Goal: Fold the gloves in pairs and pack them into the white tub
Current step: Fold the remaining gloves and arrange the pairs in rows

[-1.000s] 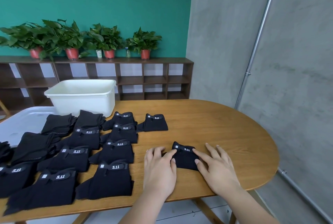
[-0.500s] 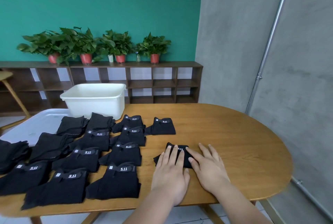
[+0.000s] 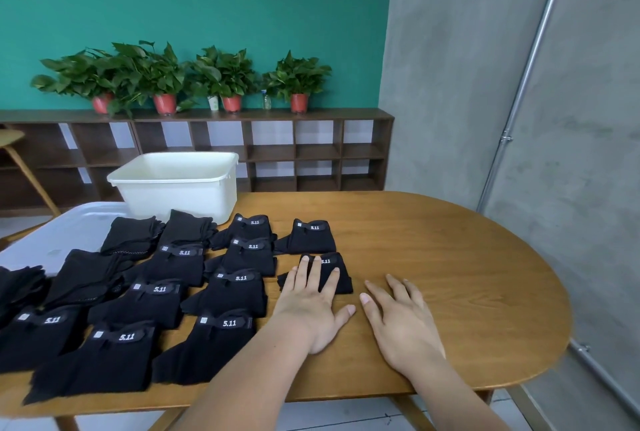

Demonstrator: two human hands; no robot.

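Observation:
Several folded black glove pairs with white "5.11" tags lie in rows on the wooden table (image 3: 433,250). The nearest pair (image 3: 337,273) lies under the flat, straight fingers of my left hand (image 3: 313,299), which presses on it. My right hand (image 3: 398,319) rests flat and open on the bare wood just right of that pair, not touching it. Another folded pair (image 3: 311,238) sits right behind it. The white tub (image 3: 180,184) stands at the back left of the table; from here its inside looks empty.
A white lid or tray (image 3: 69,233) lies left of the tub, under some unfolded gloves (image 3: 133,234). A low shelf (image 3: 294,153) with potted plants (image 3: 298,84) lines the green wall. A pipe runs down the grey wall at right.
The folded pair has slid away from me toward the other rows under my left hand. My right hand has come off the pair and now lies on bare wood.

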